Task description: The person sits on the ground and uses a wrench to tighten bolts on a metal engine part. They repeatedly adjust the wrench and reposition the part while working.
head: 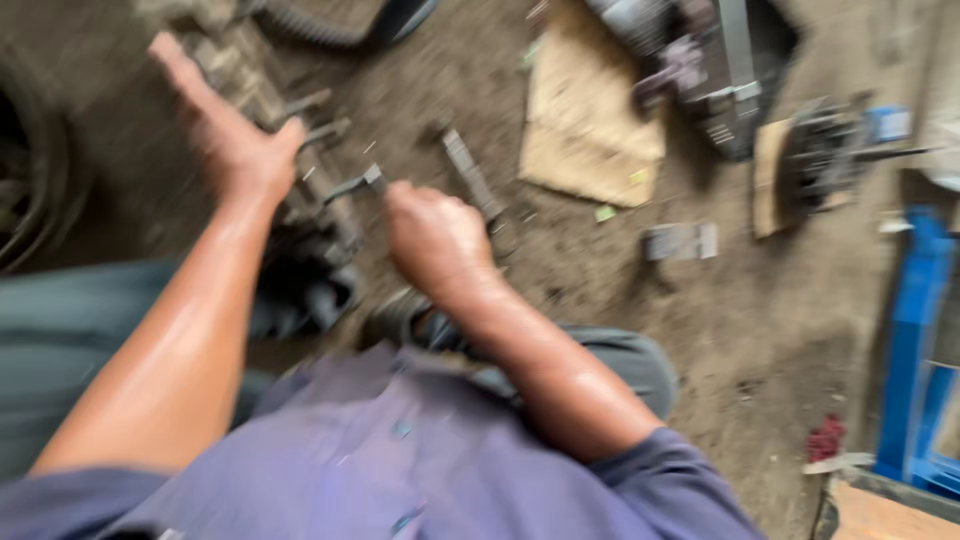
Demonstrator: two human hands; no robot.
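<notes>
Right hand [435, 240] is fisted round a small metal tool [362, 183] whose shaft runs up-left toward the grimy machine part [300, 190] just beside the open, spread left hand [225, 135]

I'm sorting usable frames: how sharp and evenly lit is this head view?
Head view: strong motion blur smears everything. The left hand, open, and the right hand, fisted on a thin grey metal tool, have soft edges. The tan cardboard sheet and blue metal frame are smeared too. Light is flat daylight, without glare.
</notes>
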